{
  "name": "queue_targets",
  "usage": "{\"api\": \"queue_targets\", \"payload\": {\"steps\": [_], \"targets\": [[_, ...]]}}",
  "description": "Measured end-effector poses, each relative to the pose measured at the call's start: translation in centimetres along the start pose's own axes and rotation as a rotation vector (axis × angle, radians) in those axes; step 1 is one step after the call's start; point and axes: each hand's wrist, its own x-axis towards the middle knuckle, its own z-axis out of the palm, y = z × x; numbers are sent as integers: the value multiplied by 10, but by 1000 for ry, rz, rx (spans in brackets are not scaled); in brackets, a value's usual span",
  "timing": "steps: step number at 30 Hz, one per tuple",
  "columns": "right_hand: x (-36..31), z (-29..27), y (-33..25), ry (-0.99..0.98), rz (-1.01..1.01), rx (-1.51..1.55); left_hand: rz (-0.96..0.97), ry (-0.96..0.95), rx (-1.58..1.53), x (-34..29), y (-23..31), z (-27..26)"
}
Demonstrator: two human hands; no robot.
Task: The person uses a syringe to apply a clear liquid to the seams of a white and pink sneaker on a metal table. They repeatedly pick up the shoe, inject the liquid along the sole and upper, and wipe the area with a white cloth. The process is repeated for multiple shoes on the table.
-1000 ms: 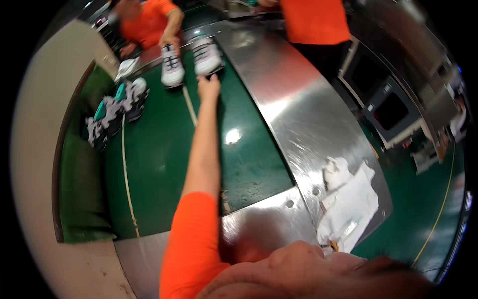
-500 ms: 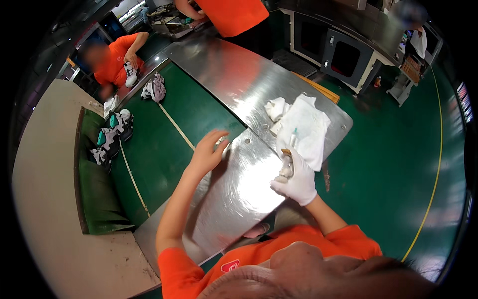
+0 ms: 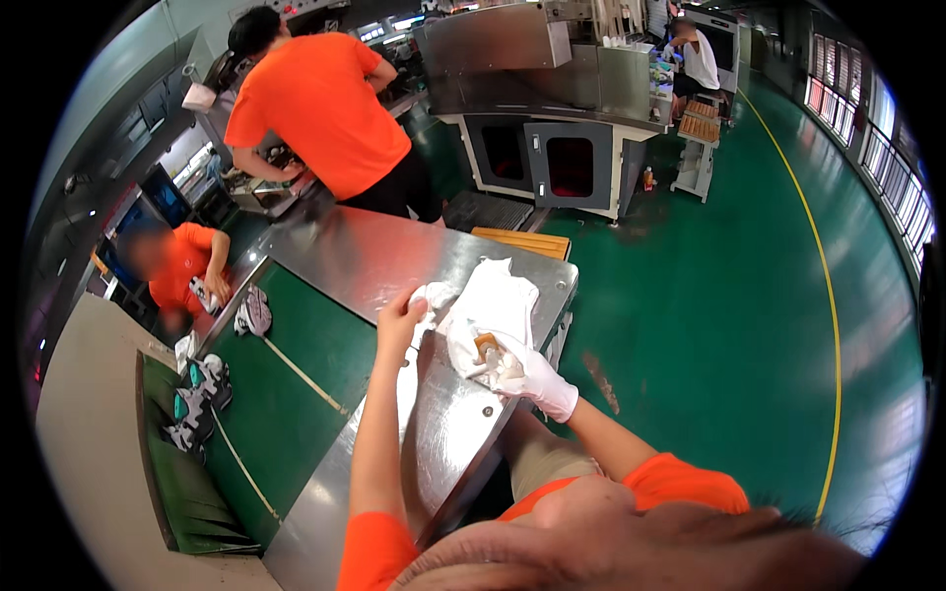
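Note:
My left hand (image 3: 399, 323) is bare and reaches over the metal tabletop (image 3: 448, 433). Its fingers are curled in beside a crumpled white cloth (image 3: 436, 293); what is between them, if anything, I cannot make out. On my right hand (image 3: 540, 384) is a white glove. It is closed around a small pale item with a brown end (image 3: 486, 342), whose kind I cannot tell. Under and beyond that hand a larger white cloth (image 3: 501, 300) lies spread near the table's right edge.
A green conveyor belt (image 3: 296, 335) runs on the left, carrying a pale shoe (image 3: 253, 311) and grey-black shoes (image 3: 197, 404). A person in orange (image 3: 320, 108) stands beyond the table; another (image 3: 192, 266) handles a shoe. Behind is a machine cabinet (image 3: 552, 163).
The view has swung up and right. My left hand has moved across to the crumpled white cloth, and my right hand has brought its item onto the larger cloth.

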Motion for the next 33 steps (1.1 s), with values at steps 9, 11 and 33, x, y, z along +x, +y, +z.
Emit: {"api": "queue_targets", "payload": {"steps": [9, 11, 33], "targets": [[12, 16, -6, -276, -31, 362, -311, -174, -748, -71, 67, -15], [14, 14, -4, -261, 30, 482, -292, -195, -711, -71, 67, -13], [25, 37, 45, 181, -152, -652, 365, -77, 653, -100, 11, -21]]}}
